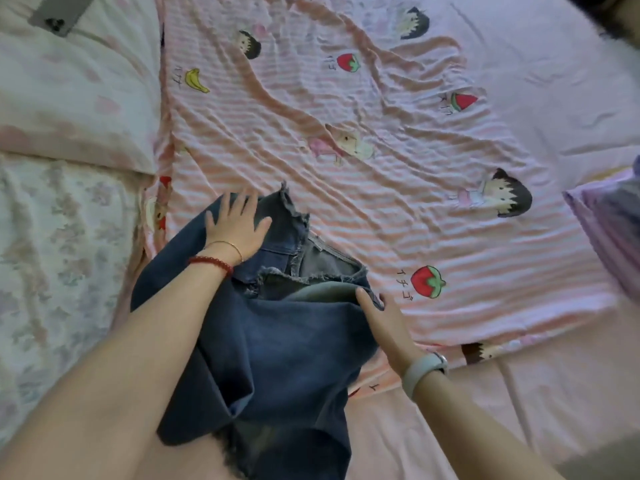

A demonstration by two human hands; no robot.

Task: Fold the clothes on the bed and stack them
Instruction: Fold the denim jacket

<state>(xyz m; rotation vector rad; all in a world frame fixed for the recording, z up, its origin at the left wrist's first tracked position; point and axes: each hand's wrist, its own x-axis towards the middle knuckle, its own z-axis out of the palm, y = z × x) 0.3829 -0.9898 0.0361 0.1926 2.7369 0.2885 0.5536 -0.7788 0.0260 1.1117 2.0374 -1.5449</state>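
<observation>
Two hands at work on one dark denim garment, lying crumpled near the lower middle of the bed, partly over a pink striped blanket printed with cartoon heads, strawberries and a banana. Left hand flat on the far left part of the denim, fingers spread and straight, palm pressing down beside a frayed edge; grip wide, holding nothing. A red bead bracelet and a thin gold chain at that wrist. Right hand at the right edge of the denim, thumb on top of the cloth and fingers tucked past the fold, pinching that edge. A pale grey band round the right wrist. Frayed hem of the garment hanging toward the bottom of the view. Floral bedding along the left, a white pillow above it with a grey phone on top. Purple cloth at the right edge, well apart from the denim.
</observation>
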